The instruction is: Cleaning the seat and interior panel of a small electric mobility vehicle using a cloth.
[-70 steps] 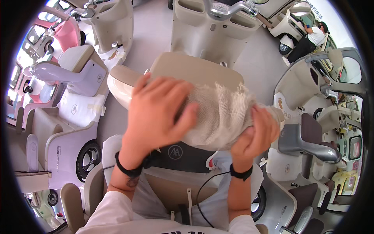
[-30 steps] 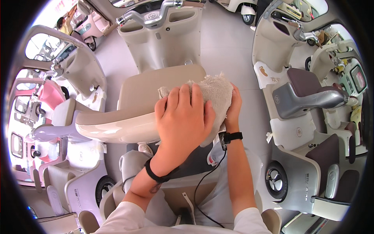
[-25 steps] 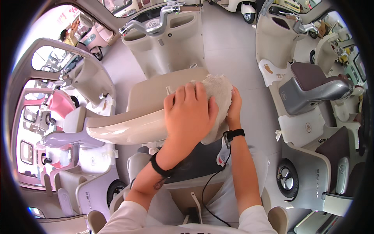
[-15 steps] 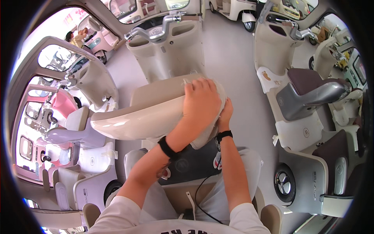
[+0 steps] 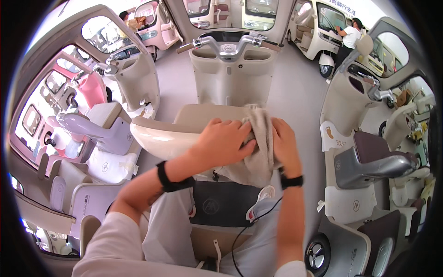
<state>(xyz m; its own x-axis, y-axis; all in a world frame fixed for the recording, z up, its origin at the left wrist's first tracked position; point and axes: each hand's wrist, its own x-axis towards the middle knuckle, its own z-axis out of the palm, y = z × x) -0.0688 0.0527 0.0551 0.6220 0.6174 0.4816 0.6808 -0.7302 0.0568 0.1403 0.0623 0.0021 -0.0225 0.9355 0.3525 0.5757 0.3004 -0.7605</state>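
A beige seat (image 5: pixel 203 114) with a glossy cream backrest (image 5: pixel 159 139) stands across the space in front of me. Over its right end hangs a bunched beige cloth (image 5: pixel 258 159), which hides that corner. My left hand (image 5: pixel 224 142) lies against the backrest's right part, its fingers and thumb closed on the cloth's left side. On the cloth's right side, my right hand (image 5: pixel 287 144) grips it with bent fingers, partly hidden by the folds. Both wrists wear black bands.
Ahead rises a cream front panel (image 5: pixel 217 83) with a silver handlebar (image 5: pixel 227 48). A dark floor mat (image 5: pixel 212 198) lies under my feet, with a black cable (image 5: pixel 242 233) beside my leg. Other small vehicles flank me; a person in a white top (image 5: pixel 353 37) stands far right.
The view has shifted, and the front panel now sits more central. My hands have drawn apart on either side of the cloth, which is bunched higher between them and shows more.
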